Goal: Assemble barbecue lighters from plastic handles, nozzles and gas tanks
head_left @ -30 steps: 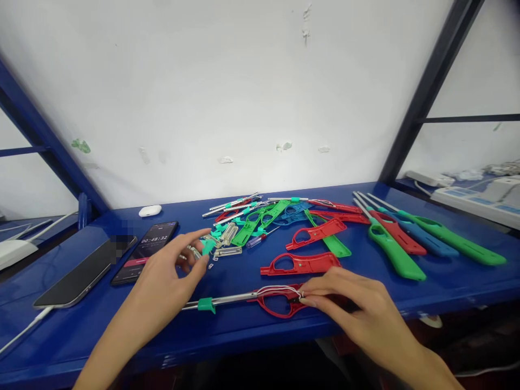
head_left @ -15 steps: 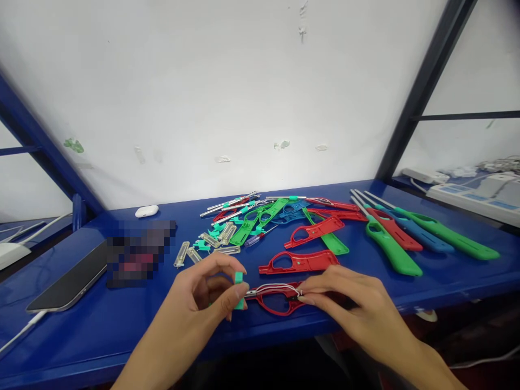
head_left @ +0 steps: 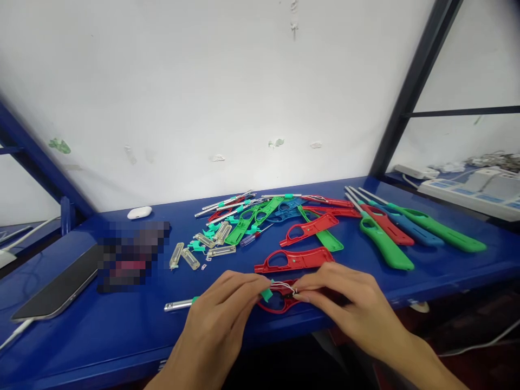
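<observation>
Near the shelf's front edge lies a red lighter half-shell [head_left: 280,306] with white wires and a metal tube [head_left: 177,305] sticking out to the left. My left hand [head_left: 221,314] pinches a small teal plastic piece [head_left: 267,294] against the shell's front end. My right hand [head_left: 345,306] presses down on the shell's handle part, fingertips by the wires. Just behind lies another red shell half [head_left: 294,260].
A pile of red, green and blue shell halves, tubes and teal bits [head_left: 260,216] sits mid-shelf. Assembled lighters [head_left: 385,238] lie to the right. A phone [head_left: 52,287], a blurred device and a white earbud case [head_left: 139,212] are at the left. Power strips [head_left: 467,189] at far right.
My left hand picked a teal piece from the small-parts pile, carried it toward me and brought it to the red shell. My right hand stayed on the shell.
</observation>
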`<state>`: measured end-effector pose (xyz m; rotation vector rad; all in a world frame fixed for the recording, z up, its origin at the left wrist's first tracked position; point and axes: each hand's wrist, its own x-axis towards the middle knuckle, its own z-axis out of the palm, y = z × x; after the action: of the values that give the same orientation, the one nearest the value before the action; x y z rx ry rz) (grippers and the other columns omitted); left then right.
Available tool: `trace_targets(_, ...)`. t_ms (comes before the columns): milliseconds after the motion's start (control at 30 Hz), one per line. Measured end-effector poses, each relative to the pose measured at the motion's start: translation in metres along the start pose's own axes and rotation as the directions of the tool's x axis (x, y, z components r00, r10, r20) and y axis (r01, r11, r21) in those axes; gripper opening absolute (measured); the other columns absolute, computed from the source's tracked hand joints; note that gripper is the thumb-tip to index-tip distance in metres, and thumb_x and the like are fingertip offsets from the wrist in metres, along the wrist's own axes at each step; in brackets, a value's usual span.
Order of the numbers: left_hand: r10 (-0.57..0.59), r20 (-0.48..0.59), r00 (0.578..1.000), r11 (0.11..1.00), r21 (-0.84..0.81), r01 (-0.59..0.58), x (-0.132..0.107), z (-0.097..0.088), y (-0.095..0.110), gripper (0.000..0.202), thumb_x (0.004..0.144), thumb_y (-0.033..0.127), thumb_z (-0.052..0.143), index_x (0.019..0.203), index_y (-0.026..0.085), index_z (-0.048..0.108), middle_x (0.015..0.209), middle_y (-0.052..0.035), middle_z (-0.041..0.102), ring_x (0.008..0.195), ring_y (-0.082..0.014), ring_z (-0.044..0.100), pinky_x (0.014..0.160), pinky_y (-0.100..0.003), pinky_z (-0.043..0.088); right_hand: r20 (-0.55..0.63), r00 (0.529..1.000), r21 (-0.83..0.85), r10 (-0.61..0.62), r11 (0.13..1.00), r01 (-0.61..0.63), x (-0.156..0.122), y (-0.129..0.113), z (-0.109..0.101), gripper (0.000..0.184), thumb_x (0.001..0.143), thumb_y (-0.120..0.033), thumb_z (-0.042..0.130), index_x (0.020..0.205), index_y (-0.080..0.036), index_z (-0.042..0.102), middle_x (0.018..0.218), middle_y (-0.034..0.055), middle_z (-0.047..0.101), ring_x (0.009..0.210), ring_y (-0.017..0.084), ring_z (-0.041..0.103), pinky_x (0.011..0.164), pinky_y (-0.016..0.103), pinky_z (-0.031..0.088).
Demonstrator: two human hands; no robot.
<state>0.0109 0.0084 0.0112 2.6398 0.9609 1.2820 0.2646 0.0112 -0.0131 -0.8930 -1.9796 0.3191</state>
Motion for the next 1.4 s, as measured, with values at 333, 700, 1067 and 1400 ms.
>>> trace_targets(333, 0.066, 0.086, 0.994, 0.997, 0.039, -0.07, -0.003, 0.013, -0.008, 0.035, 0.103, 0.001, 0.047, 0.122, 0.023, 0.067, 0.107, -0.004, 0.068, 0.089, -0.0128, 0.07, 0.077, -0.02, 0.058, 0.006, 0.999, -0.028, -0.051, 0.998, 0.051, 0.001, -0.002, -0.001, 0.011, 0.101, -0.023, 0.07, 0.111, -0.028, 0.074, 0.09, -0.0051, 0.079, 0.076, 0.012, 0.07, 0.076, 0.024, 0.053)
trace_targets(700, -0.011, 0.268, 0.963, 1.0, -0.018, 0.017, 0.008, 0.0, -0.007, 0.043, 0.102, -0.002, 0.05, 0.129, 0.029, 0.063, 0.116, -0.0022, 0.069, 0.099, -0.0141, 0.069, 0.087, -0.023, 0.055, 0.006, 1.0, -0.044, -0.026, 0.999, 0.027, 0.002, -0.002, -0.001, 0.007, 0.102, -0.024, 0.068, 0.105, -0.026, 0.074, 0.089, -0.0037, 0.079, 0.077, 0.015, 0.071, 0.078, 0.026, 0.054)
trace_targets(1067, 0.048, 0.273, 0.961, 0.999, -0.027, -0.042, 0.007, 0.006, -0.01, 0.046, 0.104, 0.001, 0.045, 0.137, 0.029, 0.059, 0.116, -0.0041, 0.069, 0.1, -0.0152, 0.069, 0.085, -0.024, 0.056, 0.024, 0.999, -0.001, -0.023, 1.0, 0.023, 0.002, -0.002, -0.003, 0.009, 0.102, -0.022, 0.067, 0.106, -0.026, 0.074, 0.092, -0.0042, 0.08, 0.078, 0.013, 0.071, 0.078, 0.024, 0.054)
trace_targets(1400, 0.019, 0.207, 0.978, 0.999, -0.048, -0.009, 0.006, 0.014, -0.006, 0.041, 0.101, -0.003, 0.048, 0.125, 0.025, 0.064, 0.111, -0.0031, 0.071, 0.096, -0.0152, 0.069, 0.084, -0.023, 0.055, 0.018, 1.0, 0.023, -0.009, 1.0, 0.009, 0.005, -0.003, -0.004, 0.009, 0.102, -0.024, 0.067, 0.101, -0.025, 0.076, 0.092, -0.0025, 0.082, 0.078, 0.015, 0.074, 0.078, 0.025, 0.058)
